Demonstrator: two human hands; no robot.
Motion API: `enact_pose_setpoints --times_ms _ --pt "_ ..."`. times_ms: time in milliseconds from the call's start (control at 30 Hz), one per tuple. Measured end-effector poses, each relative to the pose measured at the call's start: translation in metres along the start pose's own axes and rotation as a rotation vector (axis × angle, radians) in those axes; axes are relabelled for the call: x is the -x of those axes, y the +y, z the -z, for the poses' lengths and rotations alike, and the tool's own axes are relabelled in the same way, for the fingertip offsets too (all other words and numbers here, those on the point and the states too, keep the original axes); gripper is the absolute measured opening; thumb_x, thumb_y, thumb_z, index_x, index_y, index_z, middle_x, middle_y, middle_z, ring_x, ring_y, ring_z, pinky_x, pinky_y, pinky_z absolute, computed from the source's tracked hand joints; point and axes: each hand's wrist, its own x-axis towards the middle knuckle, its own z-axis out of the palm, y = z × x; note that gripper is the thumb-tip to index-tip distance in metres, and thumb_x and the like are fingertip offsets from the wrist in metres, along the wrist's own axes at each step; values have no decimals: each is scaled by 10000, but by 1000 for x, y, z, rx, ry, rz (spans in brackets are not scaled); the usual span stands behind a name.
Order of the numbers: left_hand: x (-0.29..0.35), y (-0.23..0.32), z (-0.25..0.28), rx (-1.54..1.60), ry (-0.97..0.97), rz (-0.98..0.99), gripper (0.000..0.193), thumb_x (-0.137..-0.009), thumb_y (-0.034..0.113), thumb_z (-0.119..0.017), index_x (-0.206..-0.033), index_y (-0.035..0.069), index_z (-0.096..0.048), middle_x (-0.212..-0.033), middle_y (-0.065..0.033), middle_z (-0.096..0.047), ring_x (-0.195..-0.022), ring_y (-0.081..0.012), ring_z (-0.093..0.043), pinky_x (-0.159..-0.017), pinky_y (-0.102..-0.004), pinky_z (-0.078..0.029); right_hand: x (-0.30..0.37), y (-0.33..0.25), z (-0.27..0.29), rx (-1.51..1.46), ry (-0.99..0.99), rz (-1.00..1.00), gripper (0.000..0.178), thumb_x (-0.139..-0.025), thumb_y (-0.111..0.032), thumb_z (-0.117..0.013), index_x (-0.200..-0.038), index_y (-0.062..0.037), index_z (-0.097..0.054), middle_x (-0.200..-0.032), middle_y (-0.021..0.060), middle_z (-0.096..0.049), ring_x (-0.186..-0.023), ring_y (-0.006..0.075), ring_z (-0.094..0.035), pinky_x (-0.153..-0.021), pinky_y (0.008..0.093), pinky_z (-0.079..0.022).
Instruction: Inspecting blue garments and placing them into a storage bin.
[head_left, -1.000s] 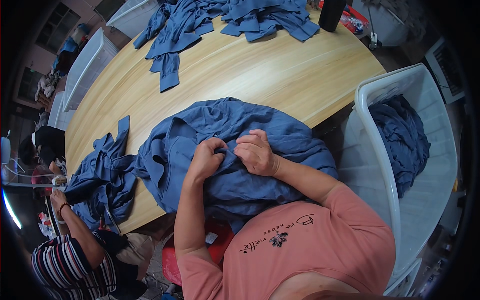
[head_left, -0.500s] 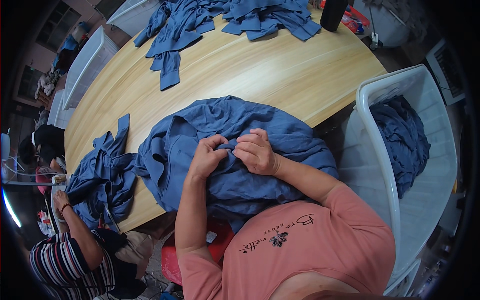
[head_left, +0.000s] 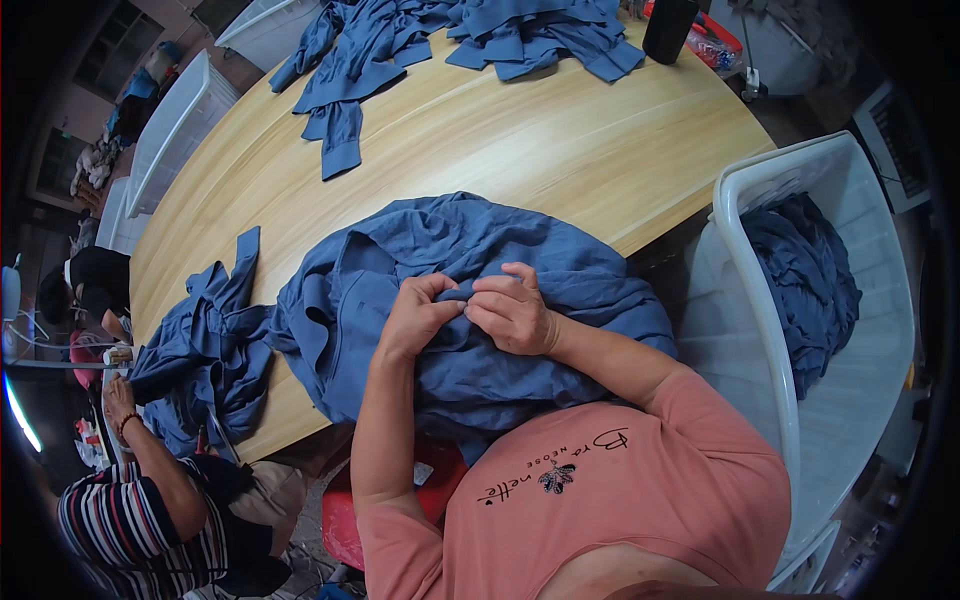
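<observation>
A large bundle of blue fabric, seemingly a garment point(head_left: 540, 240), lies over the near side of the table in front of me. My left hand point(head_left: 412, 312) pinches a narrow fold of it between thumb and fingers. Close against it, my right hand point(head_left: 512, 312) grips the same fold, its fingers curled and the forefinger raised a little. Whatever sits between the fingertips is hidden. To the left of the bundle, touching it, rests another crumpled blue garment point(head_left: 205, 350).
The round-ended wooden table point(head_left: 480, 130) carries more blue garments point(head_left: 350, 70) and a black bottle point(head_left: 668, 30) at its far side. A deep white bin point(head_left: 785, 400) with blue cloth stands at my right. Left, a co-worker in a striped shirt point(head_left: 145, 520) sits near a red stool point(head_left: 345, 520).
My fingers have shifted slightly on the fold and the fingertips sit a bit lower. The bundle stays in place. At the left, the co-worker's hand has moved a little.
</observation>
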Motion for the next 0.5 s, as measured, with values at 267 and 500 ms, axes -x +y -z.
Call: enact_pose_setpoints --times_ms 267,500 --pt "2 -9 -2 -23 -13 -18 63 -683 10 -591 -745 11 -600 -641 61 -511 -594 -19 -431 -514 -193 -338 5 0 -1 8 -15 -47 170 -694 -61 -584 -862 -79 -597 -853 36 -593 -885 201 -584 -933 431 -306" --pt "3 -2 -5 -113 -36 -1 140 -805 141 -604 -724 27 -599 -607 51 -498 -567 -33 -407 -480 -225 -327 -4 -1 4 -4 38 -16 157 -709 -55 -601 -866 -65 -596 -857 63 -593 -864 224 -581 -883 426 -356"
